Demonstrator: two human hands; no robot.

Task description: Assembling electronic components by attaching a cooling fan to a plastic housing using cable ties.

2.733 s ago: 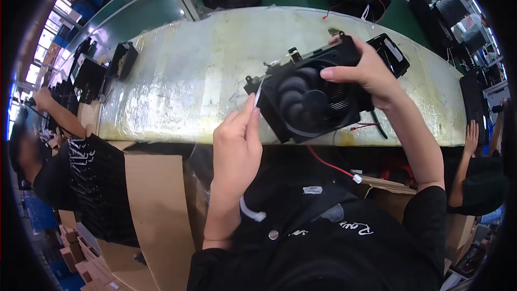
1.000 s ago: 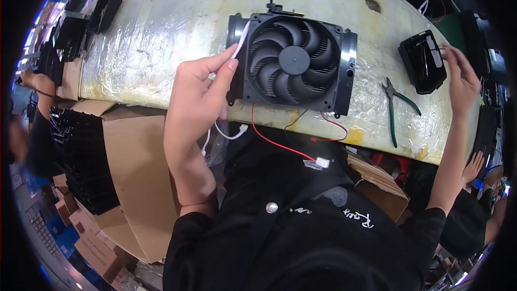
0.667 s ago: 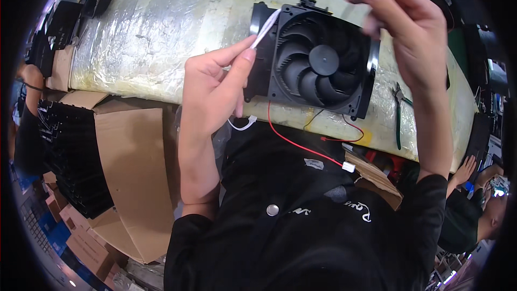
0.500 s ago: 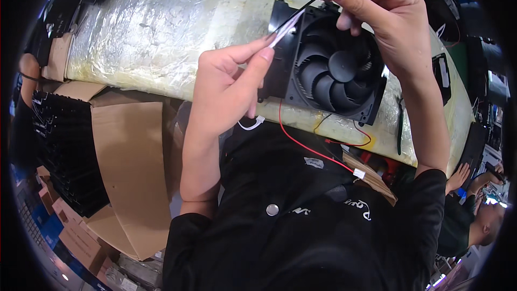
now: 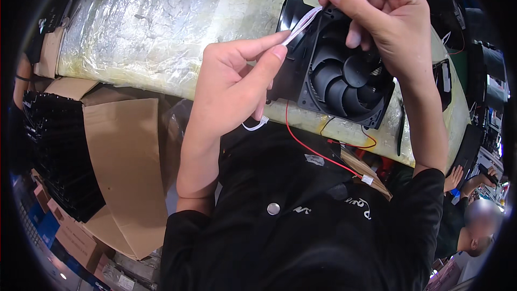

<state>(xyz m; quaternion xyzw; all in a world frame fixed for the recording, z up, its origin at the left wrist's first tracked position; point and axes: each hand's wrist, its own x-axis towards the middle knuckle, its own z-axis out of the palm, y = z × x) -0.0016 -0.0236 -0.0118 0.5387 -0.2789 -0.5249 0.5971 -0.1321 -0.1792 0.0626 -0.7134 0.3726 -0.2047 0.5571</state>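
Note:
My left hand [image 5: 231,86] pinches a bundle of thin white wires [image 5: 306,23] between thumb and forefinger. The bundle runs up and right to my right hand [image 5: 396,27], whose thumb and forefinger are closed on its far end. A white connector [image 5: 264,120] on a short lead dangles below my left palm. Behind my hands, a black cooling fan [image 5: 353,73] in a square frame lies at the table's near edge, attached to a black housing. My right fingers partly cover its top corner. A red wire [image 5: 318,155] hangs from it, ending in a white plug [image 5: 367,180].
Clear film covers the table [image 5: 134,32]. An open cardboard box [image 5: 121,167] at left holds stacked black parts [image 5: 56,156]. Right of the fan lie a slim black tool [image 5: 400,129] and a black part with a white face [image 5: 444,78]. Another person [image 5: 458,231] works at lower right.
My left hand has moved slightly right and up, closer to my right hand. The dark strip seen along the wires no longer shows; the white wires are plainer. The fan appears tilted and shifted right.

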